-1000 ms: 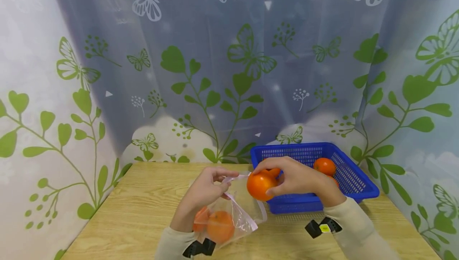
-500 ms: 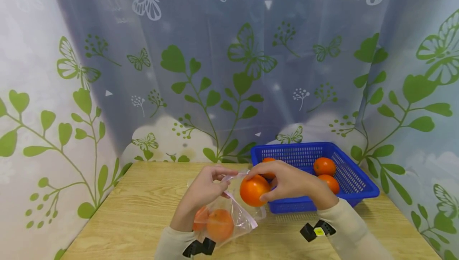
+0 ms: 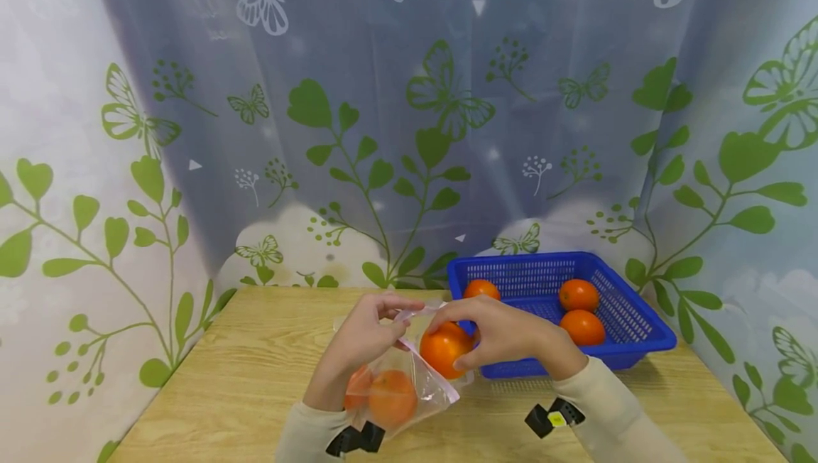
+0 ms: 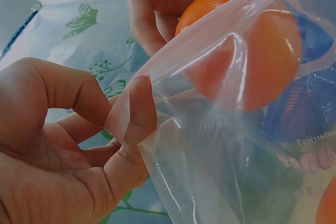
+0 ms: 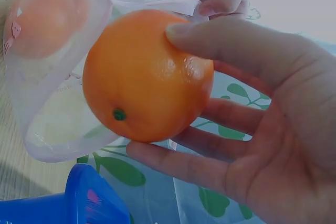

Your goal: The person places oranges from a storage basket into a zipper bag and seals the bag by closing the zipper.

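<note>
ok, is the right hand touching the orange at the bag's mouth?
Touching. The right wrist view shows the right hand with its thumb on the orange.

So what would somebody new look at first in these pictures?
Probably the shiny orange fruit in the right hand, at the mouth of the clear bag that the left hand pinches. Next might come the blue basket on the right side of the wooden table. Behind everything, the butterfly-patterned backdrop fills most of the head view.
</note>
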`<act>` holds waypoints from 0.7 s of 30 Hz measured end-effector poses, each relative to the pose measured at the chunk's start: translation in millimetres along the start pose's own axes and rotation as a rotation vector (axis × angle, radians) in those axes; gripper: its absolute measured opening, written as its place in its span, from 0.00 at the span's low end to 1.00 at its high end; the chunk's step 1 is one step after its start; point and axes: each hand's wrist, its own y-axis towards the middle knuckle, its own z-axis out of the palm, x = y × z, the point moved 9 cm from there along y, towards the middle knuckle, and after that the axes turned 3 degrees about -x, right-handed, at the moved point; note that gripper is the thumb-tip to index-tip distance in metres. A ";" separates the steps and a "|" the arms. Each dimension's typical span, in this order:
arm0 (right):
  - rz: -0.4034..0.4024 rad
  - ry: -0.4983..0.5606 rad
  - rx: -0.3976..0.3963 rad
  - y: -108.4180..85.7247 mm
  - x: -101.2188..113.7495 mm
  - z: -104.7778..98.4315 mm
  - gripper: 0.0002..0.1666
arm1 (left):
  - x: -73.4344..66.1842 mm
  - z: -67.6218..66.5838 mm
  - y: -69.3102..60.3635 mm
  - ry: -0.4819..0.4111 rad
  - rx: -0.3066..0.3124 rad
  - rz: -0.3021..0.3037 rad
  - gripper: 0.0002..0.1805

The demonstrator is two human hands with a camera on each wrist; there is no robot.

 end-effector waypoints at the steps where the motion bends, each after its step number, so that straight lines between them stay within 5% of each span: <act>1: 0.000 -0.006 -0.003 0.2 0.0 -0.1 0.29 | -0.1 -0.1 0.0 0.000 -0.001 0.001 0.22; 9: -0.014 -0.057 -0.019 -0.2 1.1 -0.8 0.29 | -2.8 -0.7 0.6 0.006 -0.011 0.010 0.22; 21: -0.011 0.004 -0.037 -2.0 2.7 5.9 0.30 | -0.8 0.5 -0.9 0.002 -0.008 0.009 0.22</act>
